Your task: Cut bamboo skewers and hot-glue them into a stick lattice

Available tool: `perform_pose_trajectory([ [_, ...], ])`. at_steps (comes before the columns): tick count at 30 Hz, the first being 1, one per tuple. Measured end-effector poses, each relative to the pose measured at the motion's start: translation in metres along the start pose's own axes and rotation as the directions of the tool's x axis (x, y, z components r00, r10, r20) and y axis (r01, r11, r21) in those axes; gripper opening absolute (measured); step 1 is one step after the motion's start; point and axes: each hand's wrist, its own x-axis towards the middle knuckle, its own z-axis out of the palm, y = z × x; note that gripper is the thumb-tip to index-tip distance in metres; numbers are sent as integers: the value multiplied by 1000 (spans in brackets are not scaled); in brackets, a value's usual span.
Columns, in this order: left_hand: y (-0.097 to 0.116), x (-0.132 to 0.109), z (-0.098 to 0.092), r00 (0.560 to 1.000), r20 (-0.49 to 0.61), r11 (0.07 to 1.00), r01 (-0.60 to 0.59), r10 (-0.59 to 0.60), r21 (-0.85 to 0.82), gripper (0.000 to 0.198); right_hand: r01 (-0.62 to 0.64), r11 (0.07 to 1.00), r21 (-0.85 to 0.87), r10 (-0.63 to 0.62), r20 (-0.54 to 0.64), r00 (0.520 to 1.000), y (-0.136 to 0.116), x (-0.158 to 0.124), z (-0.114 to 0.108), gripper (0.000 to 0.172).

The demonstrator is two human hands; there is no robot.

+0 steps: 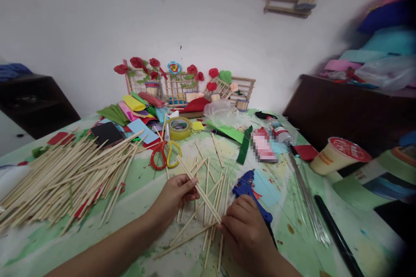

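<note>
With closed fingers, your left hand [178,193] pinches the thin sticks [208,203] up high and your right hand [245,225] grips their low end, over loose sticks [185,241] on the desk [136,192]; hold softly, ends even.

Light's kinda dim and flat over the table [130,212], with soft shadows on the wall [208,21] behind it and blurry stretching plus blacked-out corners to its right.
</note>
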Motion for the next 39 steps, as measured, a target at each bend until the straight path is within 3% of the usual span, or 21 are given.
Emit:
perform_pose_trajectory([
  [9,-1,0,-1,999,-2,999,37,-37,28,31,35,999,-34,-35,13,999,4,3,-2,25],
  [19,3,1,1,999,19,999,33,-33,6,30,1,1000,3,-1,48,999,5,1,-3,18],
  [28,5,-1,-6,999,26,982,39,-35,-184,23,-29,1000,4,29,106,994,3,2,-7,19],
  [39,5,3,-3,999,12,990,33,-31,-139,29,-14,1000,9,13,93,996,1,1,-7,19],
])
